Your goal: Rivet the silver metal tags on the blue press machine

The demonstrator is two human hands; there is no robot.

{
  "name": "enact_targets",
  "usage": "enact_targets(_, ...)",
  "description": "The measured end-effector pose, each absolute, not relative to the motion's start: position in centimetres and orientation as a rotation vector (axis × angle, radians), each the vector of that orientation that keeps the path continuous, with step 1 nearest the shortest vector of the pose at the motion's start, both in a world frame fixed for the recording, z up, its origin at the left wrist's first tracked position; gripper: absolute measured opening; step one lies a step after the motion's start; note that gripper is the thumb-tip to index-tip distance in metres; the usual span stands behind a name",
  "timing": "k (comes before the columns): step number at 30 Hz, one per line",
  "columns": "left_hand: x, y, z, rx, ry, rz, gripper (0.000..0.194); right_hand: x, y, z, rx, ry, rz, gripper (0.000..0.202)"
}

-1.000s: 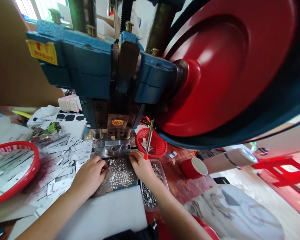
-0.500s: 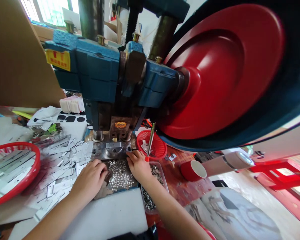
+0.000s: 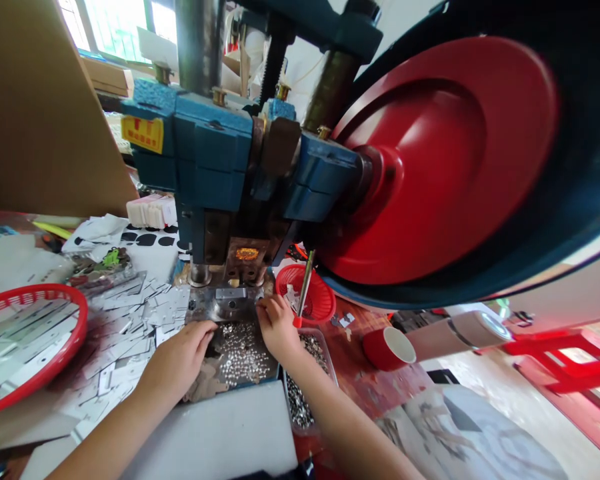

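My left hand [image 3: 180, 353] is at the left edge of a dark tray [image 3: 275, 370] of small shiny metal pieces [image 3: 243, 357], its thumb and fingers pressed together. Whatever they may pinch is hidden. My right hand [image 3: 280, 330] reaches over the tray's right side. Its fingers are bent together close to the right end of the metal die plate [image 3: 207, 307] under the press [image 3: 215, 160]; I cannot make out anything in them. Flat brownish pieces [image 3: 207, 380] lie in the tray below my left hand.
Flat metal strips [image 3: 125, 340] are spread left, beside a red basket [image 3: 77, 333]. A clear box [image 3: 334, 373] of small metal parts stands right of the tray. Behind it are a red-handled rod [image 3: 307, 283] and a red basket [image 3: 325, 293]. A red flywheel [image 3: 445, 153] looms at upper right.
My view has tilted and shifted slightly. The fingers of my left hand have straightened somewhat and come together at the tray's edge. My right hand stays beside the die plate.
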State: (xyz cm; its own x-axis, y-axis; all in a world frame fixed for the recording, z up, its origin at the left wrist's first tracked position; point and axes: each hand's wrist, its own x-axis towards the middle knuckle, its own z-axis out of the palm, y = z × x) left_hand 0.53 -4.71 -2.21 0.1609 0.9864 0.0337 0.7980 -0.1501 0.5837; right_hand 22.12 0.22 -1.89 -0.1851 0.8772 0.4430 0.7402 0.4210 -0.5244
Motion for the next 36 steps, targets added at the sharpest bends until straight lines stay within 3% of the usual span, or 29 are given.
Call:
enact_targets(6,0.2,-4.3,-2.7,1.998,1.605,0.694,0.030,18.4,3.9,0.0,-1.388,-2.031,0.195,0.011)
enact_targets(16,-0.6,-3.9,-0.9,1.939,1.591,0.800,0.026,19.1,1.9,1.3,-1.222,-2.302,-0.005,0.020)
enact_targets(24,0.0,-0.2,2.4,1.978,1.640,0.907,0.027,19.4,1.9,0.1,-1.148,-2.075,0.281,0.023)
enact_targets(36,2.1,3.0,1.3,1.967,1.777,0.849,0.030,20.0,2.5,-0.4,-1.185,-2.094,0.279,0.041)
